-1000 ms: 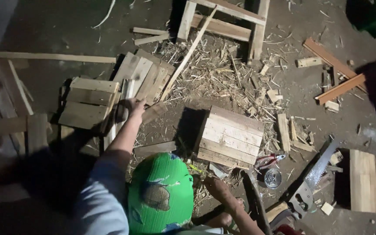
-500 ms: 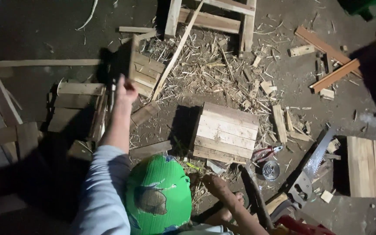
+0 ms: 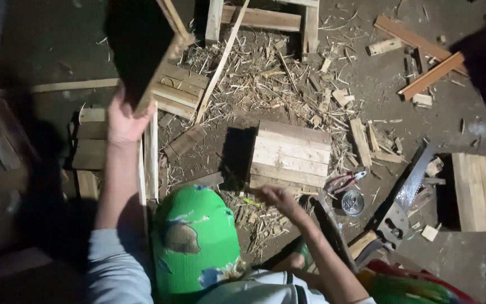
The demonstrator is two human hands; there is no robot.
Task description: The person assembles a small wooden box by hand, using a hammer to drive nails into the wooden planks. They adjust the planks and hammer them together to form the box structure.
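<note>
The left hand (image 3: 124, 119) is raised and clenched around the lower edge of a slatted wooden panel (image 3: 147, 53), which tilts up off the ground above it. The right hand (image 3: 274, 197) hovers low with fingers loosely curled; whether it grips anything cannot be told. Just beyond the right hand stands a small wooden crate (image 3: 291, 153). Further right lie pliers (image 3: 344, 181), a round tin (image 3: 353, 202) and a handsaw (image 3: 403, 200), amid wood shavings (image 3: 265, 79).

Slatted panel (image 3: 153, 62) now lifted off floor
</note>
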